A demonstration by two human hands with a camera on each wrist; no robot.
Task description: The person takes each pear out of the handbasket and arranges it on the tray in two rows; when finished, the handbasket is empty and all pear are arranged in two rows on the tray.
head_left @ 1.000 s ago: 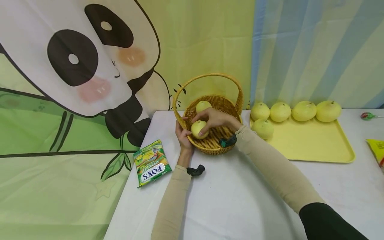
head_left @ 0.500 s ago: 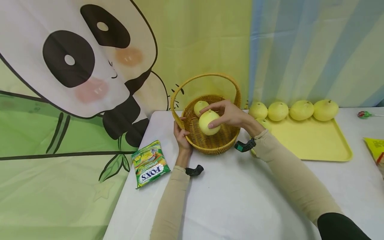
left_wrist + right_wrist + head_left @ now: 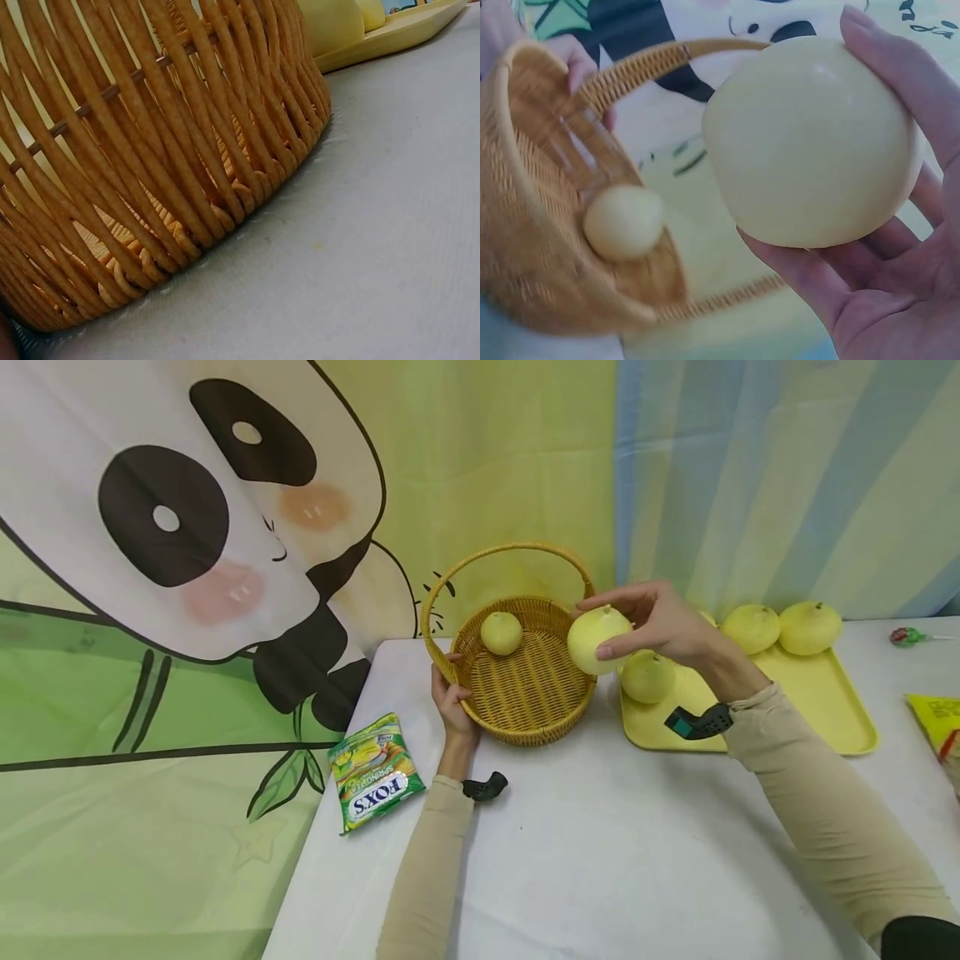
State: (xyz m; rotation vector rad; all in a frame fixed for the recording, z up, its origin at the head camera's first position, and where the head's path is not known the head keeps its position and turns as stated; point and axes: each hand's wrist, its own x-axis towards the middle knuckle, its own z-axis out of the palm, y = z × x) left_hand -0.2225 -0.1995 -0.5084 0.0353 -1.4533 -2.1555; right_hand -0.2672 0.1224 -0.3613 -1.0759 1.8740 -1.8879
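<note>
In the head view my right hand (image 3: 667,622) holds a pale yellow pear (image 3: 598,642) in the air between the wicker basket (image 3: 528,735) and the yellow tray (image 3: 817,706). The right wrist view shows its thumb and fingers around that pear (image 3: 810,142). My left hand (image 3: 453,706) grips the basket's left side, by the foot of the tall handle. One pear (image 3: 501,633) lies inside the basket, toward the back left. Close up in the left wrist view are the basket's woven bars (image 3: 172,135); the left fingers are mostly out of that view.
Several pears (image 3: 811,628) stand along the tray's back edge, some hidden behind my right hand. Another pear (image 3: 648,677) sits at its left end. A green candy bag (image 3: 377,774) lies left of the basket. At the right are a lollipop (image 3: 907,636) and a yellow packet (image 3: 937,722).
My right hand has lifted a pear out of the basket and carried it right, past the basket's rim toward the tray. The left hand stays on the basket.
</note>
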